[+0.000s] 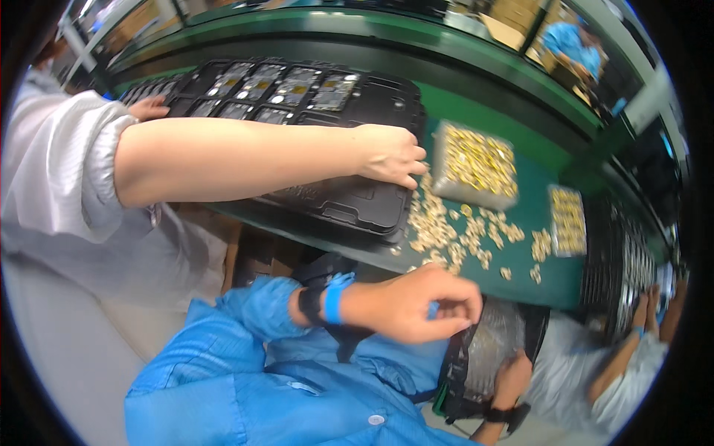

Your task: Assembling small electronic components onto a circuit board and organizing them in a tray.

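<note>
The green tabletop point(561, 286) crosses the middle of the frame. A black moulded tray point(368, 208) covers its upper-left part, with circuit boards point(294, 87) in the upper recesses. A co-worker's pale-sleeved arm reaches over it from the left; that hand point(390, 154) is at the tray's right edge. A black-lined container point(537, 325) at lower right holds crumpled clear plastic point(494, 346). Right of the tray, a clear box point(473, 195) is filled with gold-coloured parts point(480, 160).

The wearer's hands are apart. The left hand point(425, 303), at lower centre, is curled, thumb near fingertips; contents cannot be determined. The right hand point(513, 377) is at the plastic; its grip cannot be determined.

A flat pack point(568, 221) of gold-coloured parts lies at right. Small loose pieces point(433, 225) are scattered between tray and pack.
</note>
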Demonstrator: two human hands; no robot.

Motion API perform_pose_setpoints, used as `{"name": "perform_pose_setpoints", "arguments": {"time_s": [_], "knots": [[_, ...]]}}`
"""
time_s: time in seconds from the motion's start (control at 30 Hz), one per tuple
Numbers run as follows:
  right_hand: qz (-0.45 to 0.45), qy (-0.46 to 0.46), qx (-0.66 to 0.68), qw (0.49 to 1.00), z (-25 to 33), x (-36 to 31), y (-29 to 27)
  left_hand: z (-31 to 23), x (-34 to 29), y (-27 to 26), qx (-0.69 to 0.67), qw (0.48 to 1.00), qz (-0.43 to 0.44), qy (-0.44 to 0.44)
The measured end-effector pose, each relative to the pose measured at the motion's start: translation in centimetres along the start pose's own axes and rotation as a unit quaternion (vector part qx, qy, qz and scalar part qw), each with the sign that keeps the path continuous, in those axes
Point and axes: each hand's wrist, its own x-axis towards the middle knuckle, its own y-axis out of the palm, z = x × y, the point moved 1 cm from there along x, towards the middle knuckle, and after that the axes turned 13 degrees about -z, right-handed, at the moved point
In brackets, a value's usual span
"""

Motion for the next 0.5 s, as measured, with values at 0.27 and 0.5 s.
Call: {"name": "perform_pose_setpoints", "arguments": {"time_s": [0.27, 0.5], "knots": [[0.07, -0.019, 0.034, 0.997, -0.4, -2.6, 8.6, -2.9, -8.0, 5.4, 0.176, 0.984, 0.013, 0.017], [0.065, -0.005, 0.066, 0.996, 0.2, -6.1, 8.2, -1.2, -16.7, 8.2, 0.326, 0.936, -0.089, -0.101]]}}
